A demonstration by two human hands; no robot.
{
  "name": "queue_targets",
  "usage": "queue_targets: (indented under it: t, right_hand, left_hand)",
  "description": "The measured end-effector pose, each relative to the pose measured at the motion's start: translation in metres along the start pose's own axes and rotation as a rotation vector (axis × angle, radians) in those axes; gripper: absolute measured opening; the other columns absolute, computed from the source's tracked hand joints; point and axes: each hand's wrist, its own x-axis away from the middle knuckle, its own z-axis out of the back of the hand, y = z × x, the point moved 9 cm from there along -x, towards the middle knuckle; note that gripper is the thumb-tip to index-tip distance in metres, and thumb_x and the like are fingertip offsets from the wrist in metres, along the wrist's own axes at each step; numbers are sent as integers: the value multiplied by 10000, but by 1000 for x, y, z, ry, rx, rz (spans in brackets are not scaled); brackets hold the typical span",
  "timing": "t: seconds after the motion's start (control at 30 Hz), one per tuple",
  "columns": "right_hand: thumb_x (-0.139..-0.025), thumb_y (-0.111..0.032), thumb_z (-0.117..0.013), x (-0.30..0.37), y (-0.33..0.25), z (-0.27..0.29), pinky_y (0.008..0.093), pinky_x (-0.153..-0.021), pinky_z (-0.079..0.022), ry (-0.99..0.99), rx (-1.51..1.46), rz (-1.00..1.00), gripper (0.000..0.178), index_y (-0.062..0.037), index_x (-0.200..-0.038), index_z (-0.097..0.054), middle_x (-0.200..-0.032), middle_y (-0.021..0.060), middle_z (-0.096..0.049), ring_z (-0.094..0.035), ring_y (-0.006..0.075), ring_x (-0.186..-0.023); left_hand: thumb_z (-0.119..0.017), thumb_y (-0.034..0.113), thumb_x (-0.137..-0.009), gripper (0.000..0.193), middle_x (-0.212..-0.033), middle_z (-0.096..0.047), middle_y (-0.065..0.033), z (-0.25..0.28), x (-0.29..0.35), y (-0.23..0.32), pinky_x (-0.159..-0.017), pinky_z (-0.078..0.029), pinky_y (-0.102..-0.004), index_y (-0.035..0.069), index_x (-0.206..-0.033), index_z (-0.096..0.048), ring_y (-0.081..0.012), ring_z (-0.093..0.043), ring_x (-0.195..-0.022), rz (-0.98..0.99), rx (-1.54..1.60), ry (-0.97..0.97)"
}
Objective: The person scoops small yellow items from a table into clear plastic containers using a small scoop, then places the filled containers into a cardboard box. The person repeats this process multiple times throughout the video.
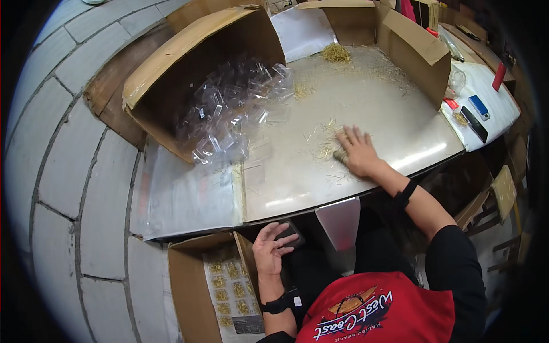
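My right hand (360, 151) lies over the metal-topped table with its fingers spread. Under and beside its fingertips is a loose scatter of thin gold-coloured pieces (327, 150), like small pins. Something dark shows at its thumb; I cannot make out what it is. My left hand (273, 246) is raised below the table's front edge, fingers apart, holding nothing. Behind its fingertips is a dark rectangular object (293, 235). Just left of that hand stands an open carton (186, 280) holding rows of clear packs filled with gold pieces (238, 290).
A large tipped cardboard box (194, 43) spills clear plastic cases (237, 100) onto the table's left side. A heap of gold pieces (335, 54) sits at the back. Cardboard walls (414, 54) edge the right. Beyond lie a blue device (479, 107) and a red cylinder (499, 76).
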Motion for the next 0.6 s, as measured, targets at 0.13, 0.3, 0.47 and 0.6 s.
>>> queue_targets:
  t: [0.13,0.3,0.47,0.6]
  right_hand:
    - [-951,-497,-317,24,-22,-8,526,-1121,-109,-40,-25,149,655,-90,-1453,-213,-1511,203,-146,-100,384,-1401]
    - [-956,-354,-426,29,-13,-4,420,-1120,-205,33,-351,236,560,-30,-1400,-317,-1488,197,-226,-195,383,-1377]
    - [-942,-344,-463,42,7,24,387,-1060,-323,218,-469,131,517,-87,-1382,-374,-1458,174,-306,-391,392,-1255]
    - [-925,-322,-473,48,-48,-1,440,-1045,-326,276,-273,234,537,-36,-1369,-371,-1439,215,-315,-419,386,-1224]
  left_hand:
    - [-439,109,-903,284,-1125,-594,-235,10,25,-29,-586,-600,-353,-22,-1140,-527,-384,-657,-894,141,-7,-75]
    - [-439,181,-921,319,-1100,-614,-224,41,59,-113,-577,-592,-347,-27,-1146,-528,-380,-668,-856,386,-63,9]
    - [-431,263,-956,393,-1138,-613,-187,22,60,-206,-582,-585,-331,-22,-1220,-489,-290,-670,-869,542,-156,-144]
    - [-372,293,-969,417,-1107,-607,-185,-15,39,-228,-618,-572,-380,-19,-1226,-471,-304,-677,-837,527,-103,-153]
